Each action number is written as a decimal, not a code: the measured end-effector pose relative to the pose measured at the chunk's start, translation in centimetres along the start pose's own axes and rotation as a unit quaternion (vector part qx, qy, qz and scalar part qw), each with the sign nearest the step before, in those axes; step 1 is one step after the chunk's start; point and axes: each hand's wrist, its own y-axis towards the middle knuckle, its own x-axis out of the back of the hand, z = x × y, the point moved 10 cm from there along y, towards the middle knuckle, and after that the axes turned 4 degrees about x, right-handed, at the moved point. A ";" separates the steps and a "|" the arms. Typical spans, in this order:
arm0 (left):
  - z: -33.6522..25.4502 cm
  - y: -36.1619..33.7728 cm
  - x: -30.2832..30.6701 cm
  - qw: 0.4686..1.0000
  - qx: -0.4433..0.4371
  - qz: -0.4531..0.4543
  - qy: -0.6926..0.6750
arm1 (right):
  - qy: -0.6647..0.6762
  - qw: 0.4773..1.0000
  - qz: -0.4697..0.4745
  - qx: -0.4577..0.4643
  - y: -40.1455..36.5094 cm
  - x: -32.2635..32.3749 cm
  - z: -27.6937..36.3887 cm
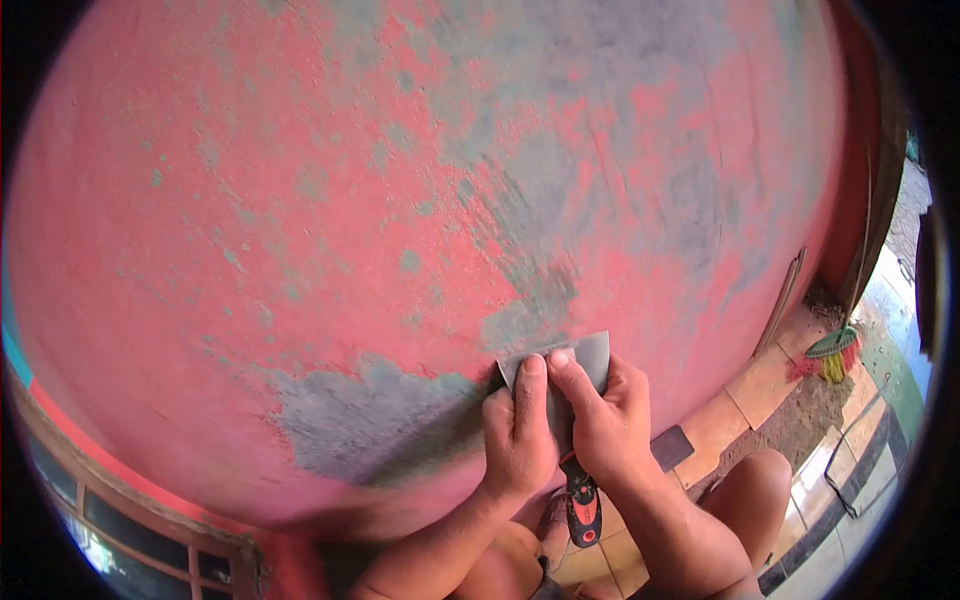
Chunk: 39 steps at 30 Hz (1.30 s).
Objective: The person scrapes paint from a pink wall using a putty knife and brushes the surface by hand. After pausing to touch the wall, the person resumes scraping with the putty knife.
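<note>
Both of my hands grip one putty knife, a wide metal scraper blade (590, 357) with a black and red handle (584, 508) hanging down below my wrists. My left hand (520, 435) presses its thumb on the blade's left part. On the right side, my right hand (608, 415) is closed round the blade, thumb also on the metal. The blade's edge lies against the wall (340, 250), or very near it. Red paint covers much of that wall, with grey-green bare patches (370, 425) beside and above the blade.
A broom (832, 352) with coloured bristles rests at the right near a doorway. Loose dirt (800, 425) lies on the tiled floor (715, 425). Thin sticks (782, 300) lean on the wall. A dark cable (845, 480) crosses the floor. At lower left is a framed window (135, 530).
</note>
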 end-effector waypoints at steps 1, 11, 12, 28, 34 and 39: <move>0.0 -0.1 0.1 1.000 -0.010 -0.008 0.006 | -0.001 1.000 -0.001 0.004 0.0 0.1 0.0; -0.8 0.0 -0.3 1.000 0.000 -0.008 -0.019 | 0.018 1.000 -0.004 -0.009 -0.4 -0.3 0.1; 0.1 -0.4 0.2 1.000 0.003 -0.008 -0.005 | 0.012 1.000 -0.003 -0.013 -0.7 0.0 -0.3; -0.4 0.1 0.5 1.000 0.016 0.008 -0.015 | 0.041 0.999 0.006 -0.035 -0.7 -0.7 -0.3; 1.3 -0.6 1.0 0.998 0.048 -0.014 -0.041 | 0.050 0.998 -0.026 0.005 -1.4 -0.5 -0.6; 0.1 0.1 0.7 0.999 0.034 -0.008 -0.037 | 0.026 1.000 -0.004 0.017 -0.1 -0.9 0.0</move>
